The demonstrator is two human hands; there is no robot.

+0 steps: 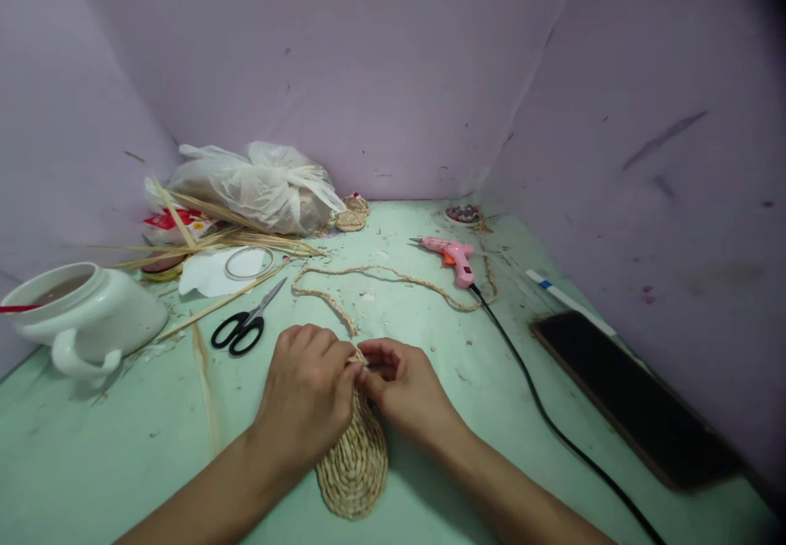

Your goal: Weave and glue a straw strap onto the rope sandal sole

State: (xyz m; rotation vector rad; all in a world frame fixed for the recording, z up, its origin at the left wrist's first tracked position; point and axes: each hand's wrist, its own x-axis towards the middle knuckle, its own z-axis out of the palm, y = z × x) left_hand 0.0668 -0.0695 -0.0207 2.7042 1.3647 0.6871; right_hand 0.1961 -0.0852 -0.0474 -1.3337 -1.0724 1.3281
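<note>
A flat oval piece of coiled straw braid (354, 471) lies tilted under my two hands, its rounded end toward me. My left hand (310, 385) is closed over its far left edge. At the far end, the fingertips of my right hand (399, 377) pinch the piece close to my left thumb. From there a straw cord (332, 304) runs away over the table and loops toward the glue gun. My fingers hide the place where cord and coil meet.
A pink glue gun (451, 258) with a black cable (540, 406) lies right of centre. Black-handled scissors (246, 324) lie left, near a white mug (86, 316). A phone (632, 398) rests at the right; a plastic bag (264, 189) and straw strips (246, 242) are behind.
</note>
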